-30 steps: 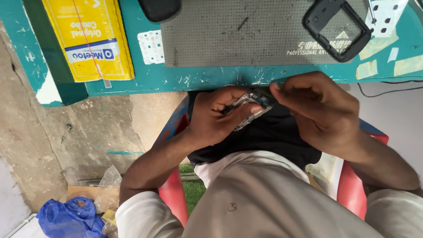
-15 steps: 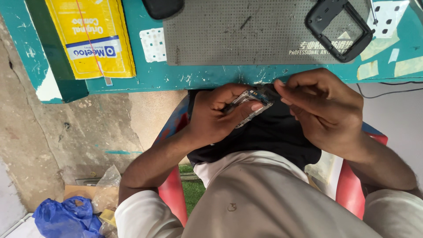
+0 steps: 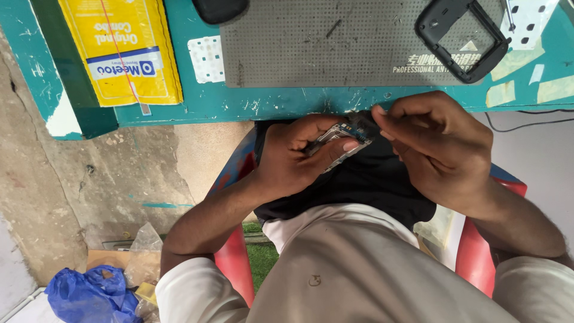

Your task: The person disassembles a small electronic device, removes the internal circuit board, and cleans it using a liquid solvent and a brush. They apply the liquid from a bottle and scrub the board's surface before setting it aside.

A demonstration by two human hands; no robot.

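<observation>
My left hand (image 3: pixel 296 157) grips a small opened phone body (image 3: pixel 342 139), its metal frame and circuit board showing, held over my lap just below the table edge. My right hand (image 3: pixel 439 143) is curled beside it, fingertips pinched at the upper end of the phone body, touching it. What the fingertips pinch is too small to tell. Both hands hover in front of the teal table (image 3: pixel 287 101).
On the table lie a grey perforated work mat (image 3: pixel 317 42), a black phone frame (image 3: pixel 463 37), a yellow packet (image 3: pixel 119 51) and a dark object (image 3: pixel 218 9) at the top edge. A red chair (image 3: pixel 236 263) is under me. A blue bag (image 3: pixel 89 296) lies on the floor.
My right hand's fingers have shifted slightly at the top of the phone body. My left hand keeps its hold in the same place.
</observation>
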